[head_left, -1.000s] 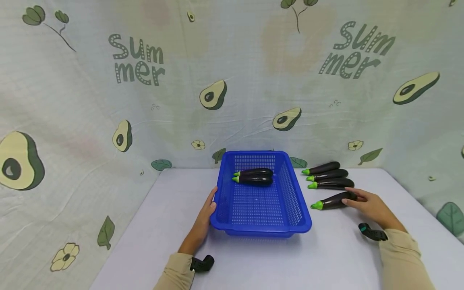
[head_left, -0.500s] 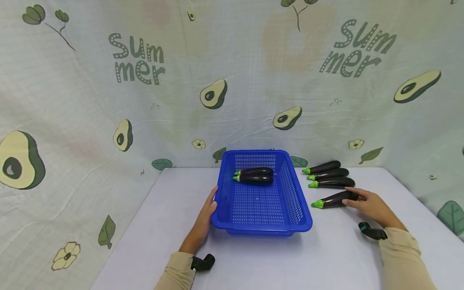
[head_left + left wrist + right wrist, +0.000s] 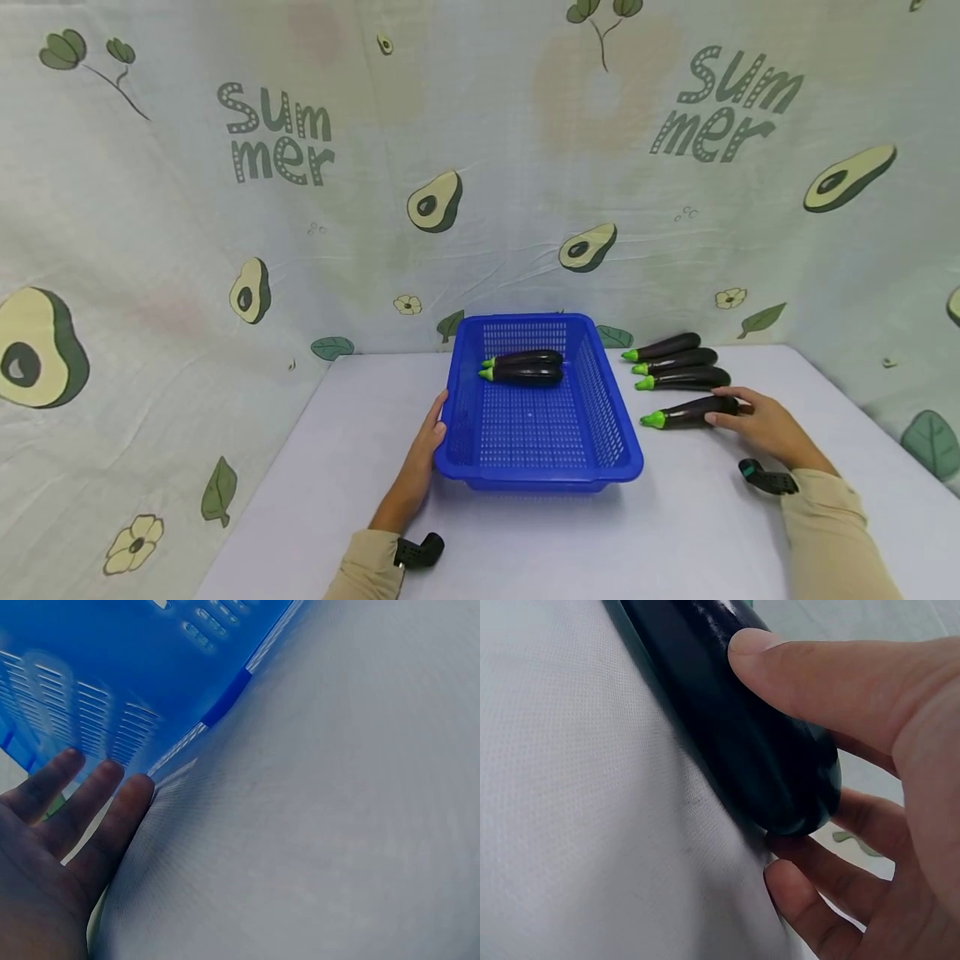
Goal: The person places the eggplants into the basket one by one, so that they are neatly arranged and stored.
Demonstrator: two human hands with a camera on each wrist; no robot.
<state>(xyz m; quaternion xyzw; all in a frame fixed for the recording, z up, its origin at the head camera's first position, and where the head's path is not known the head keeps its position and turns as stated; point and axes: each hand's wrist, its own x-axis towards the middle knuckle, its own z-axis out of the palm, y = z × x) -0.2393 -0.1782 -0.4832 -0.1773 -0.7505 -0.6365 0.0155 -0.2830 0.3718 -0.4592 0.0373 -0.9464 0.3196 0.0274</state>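
My right hand [image 3: 761, 423] pinches the rounded end of a dark purple eggplant [image 3: 682, 414] lying on the table. In the right wrist view its thumb presses the top of the eggplant [image 3: 742, 727] while the fingers come round from the other side. The green stem end points left toward a blue plastic basket [image 3: 528, 479]. My left hand [image 3: 423, 450] touches the basket's left side. Seen from the left wrist, its straight fingers [image 3: 101, 795] lie against the slotted wall. Inside the basket, two eggplants [image 3: 525, 374] lie side by side near the back.
Behind the held eggplant, three more eggplants [image 3: 682, 379] lie in a row at the table's back right. The white table [image 3: 352, 433] runs back to a hanging cloth [image 3: 510, 125] printed with avocados and lettering.
Both hands, the basket and the eggplants keep almost the same places. The whole head view has shifted slightly.
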